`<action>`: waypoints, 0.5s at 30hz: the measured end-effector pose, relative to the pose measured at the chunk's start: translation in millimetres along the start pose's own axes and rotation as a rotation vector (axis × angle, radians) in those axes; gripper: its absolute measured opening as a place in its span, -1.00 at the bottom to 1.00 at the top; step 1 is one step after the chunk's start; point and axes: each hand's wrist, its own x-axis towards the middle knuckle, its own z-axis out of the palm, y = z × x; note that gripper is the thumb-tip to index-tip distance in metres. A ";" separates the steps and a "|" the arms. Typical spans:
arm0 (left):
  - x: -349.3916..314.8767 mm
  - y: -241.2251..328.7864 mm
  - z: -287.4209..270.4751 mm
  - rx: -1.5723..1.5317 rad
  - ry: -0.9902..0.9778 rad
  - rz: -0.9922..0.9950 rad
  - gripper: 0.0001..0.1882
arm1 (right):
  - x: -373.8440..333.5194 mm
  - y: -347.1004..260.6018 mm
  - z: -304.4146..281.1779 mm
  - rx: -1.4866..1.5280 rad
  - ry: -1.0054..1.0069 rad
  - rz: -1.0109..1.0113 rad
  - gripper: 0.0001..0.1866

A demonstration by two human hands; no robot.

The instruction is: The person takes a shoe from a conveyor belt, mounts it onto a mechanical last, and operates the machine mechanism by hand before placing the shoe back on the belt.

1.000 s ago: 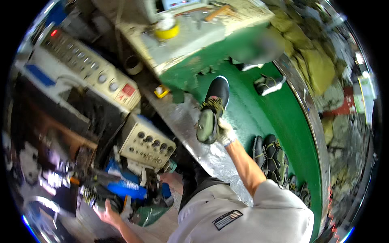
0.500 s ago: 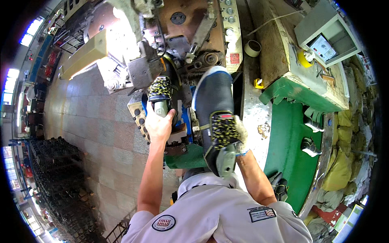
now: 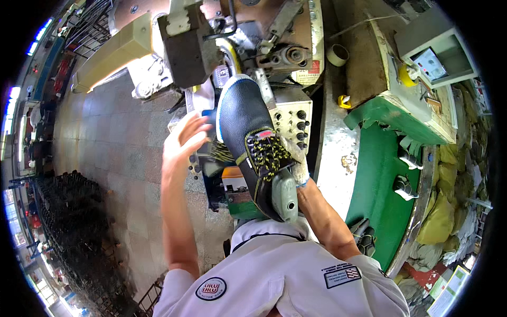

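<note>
My right hand (image 3: 299, 162), in a pale knitted glove, grips a black shoe (image 3: 244, 111) with black-and-yellow laces by its laced side. A grey shoe last (image 3: 285, 195) sticks out of its heel end, toward my body. The toe points at the machine (image 3: 191, 50). My left hand (image 3: 182, 138) is bare and slightly blurred, its fingers apart and nothing in them. It hovers just left of the held shoe. Beneath that shoe, yellow-and-black laces of a second shoe (image 3: 221, 152) show; most of it is hidden.
A panel with black knobs (image 3: 289, 122) sits right of the shoe. An angled beige arm (image 3: 113, 53) juts out at the machine's left. A worn bench (image 3: 393, 113) with a tape roll (image 3: 338, 54) stands right. More shoes (image 3: 405, 187) lie on the green surface (image 3: 377, 179).
My left hand has let go of the second shoe's last and moved left, opening. My right hand has carried the held shoe leftward, over the second shoe, its toe tilting left.
</note>
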 end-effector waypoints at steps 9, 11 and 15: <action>73.2 -15.9 13.3 -0.012 0.193 -0.122 -0.60 | 63.9 -13.0 44.1 -0.296 -0.014 -0.092 -0.56; 82.2 -20.4 10.1 -0.008 0.263 -0.072 -0.57 | 78.0 -10.2 46.9 -0.287 -0.006 -0.126 -0.61; 88.6 -23.7 12.8 -0.230 0.346 -0.008 -0.53 | 107.1 -9.0 47.4 -0.239 -0.032 -0.146 -0.58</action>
